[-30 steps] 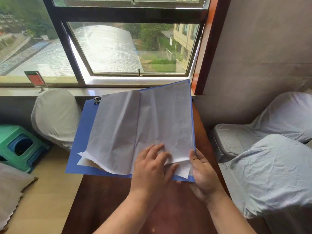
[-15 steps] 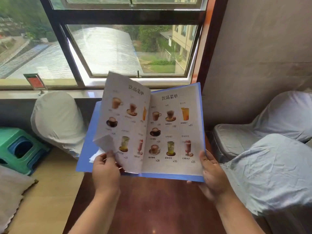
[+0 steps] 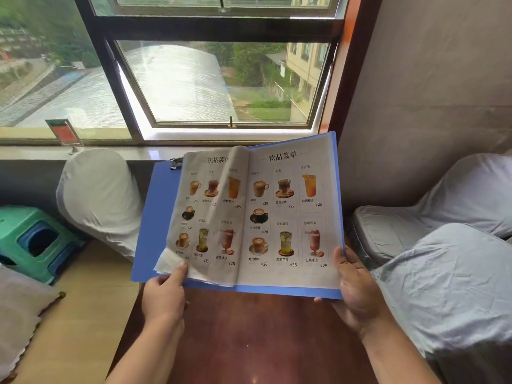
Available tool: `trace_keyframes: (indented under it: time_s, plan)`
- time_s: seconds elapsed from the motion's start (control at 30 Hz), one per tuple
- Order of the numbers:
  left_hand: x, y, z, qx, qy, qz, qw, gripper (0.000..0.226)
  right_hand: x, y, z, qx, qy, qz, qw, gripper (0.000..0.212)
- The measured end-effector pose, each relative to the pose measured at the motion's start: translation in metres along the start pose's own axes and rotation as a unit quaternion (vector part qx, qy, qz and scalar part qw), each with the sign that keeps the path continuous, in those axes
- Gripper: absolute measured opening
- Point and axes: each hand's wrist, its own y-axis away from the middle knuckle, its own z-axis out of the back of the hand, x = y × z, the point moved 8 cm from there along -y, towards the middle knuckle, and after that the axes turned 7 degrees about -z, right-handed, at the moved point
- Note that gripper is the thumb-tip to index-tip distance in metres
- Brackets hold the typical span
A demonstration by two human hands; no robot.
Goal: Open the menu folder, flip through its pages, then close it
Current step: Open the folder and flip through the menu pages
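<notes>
The blue menu folder (image 3: 155,217) was held open above the brown table (image 3: 249,328), in front of the window (image 3: 216,84). The right hand (image 3: 357,289) clasped its lower right corner. The left hand (image 3: 163,295) pinched the lower corner of the thin left page (image 3: 205,212). I think this page should be turned slowly, only one sheet at a time, so it does not crease.

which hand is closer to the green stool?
Left. The left hand pinches the folder's lower-left page corner, on the green stool's side; the right hand grips the folder's lower-right edge, much farther away.
</notes>
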Motion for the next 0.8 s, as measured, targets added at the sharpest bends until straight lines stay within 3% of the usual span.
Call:
trace_keyframes:
  time_s: [0.1, 0.2, 0.27, 0.4, 0.53, 0.6, 0.67, 0.73, 0.8]
  plan:
    - [0.015, 0.002, -0.001, -0.005, 0.051, 0.073, 0.996, 0.049, -0.002, 0.0, 0.001, 0.002, -0.002, -0.004, 1.0, 0.037]
    - [0.024, 0.006, -0.012, 0.051, 0.149, 0.13, 0.979, 0.042, -0.004, -0.002, 0.003, -0.001, -0.001, -0.005, 1.0, 0.039]
    - [0.022, 0.004, -0.017, 0.082, 0.195, 0.124, 0.969, 0.046, -0.006, -0.002, 0.004, -0.001, -0.004, -0.007, 1.0, 0.037]
    - [0.019, -0.002, -0.013, 0.07, 0.223, 0.085, 0.969, 0.053, -0.008, -0.001, 0.004, -0.009, -0.005, -0.01, 1.0, 0.035]
    - [0.013, 0.001, -0.001, 0.033, 0.192, 0.058, 0.979, 0.036, -0.008, 0.0, 0.002, -0.018, -0.01, -0.017, 1.0, 0.033]
    - [0.003, 0.006, 0.012, -0.025, 0.109, 0.007, 0.994, 0.042, -0.006, 0.001, 0.001, -0.023, -0.008, -0.013, 1.0, 0.032]
    - [-0.029, 0.021, 0.019, -0.057, 0.016, -0.121, 0.991, 0.042, -0.006, 0.001, 0.0, -0.026, 0.005, -0.01, 1.0, 0.031]
    - [-0.064, 0.047, 0.004, 0.006, -0.053, -0.272, 0.961, 0.035, -0.007, 0.0, -0.002, -0.026, 0.017, -0.01, 0.999, 0.034]
    - [-0.083, 0.07, -0.021, 0.114, -0.107, -0.344, 0.926, 0.036, -0.008, 0.0, -0.007, -0.028, 0.018, -0.01, 0.999, 0.036]
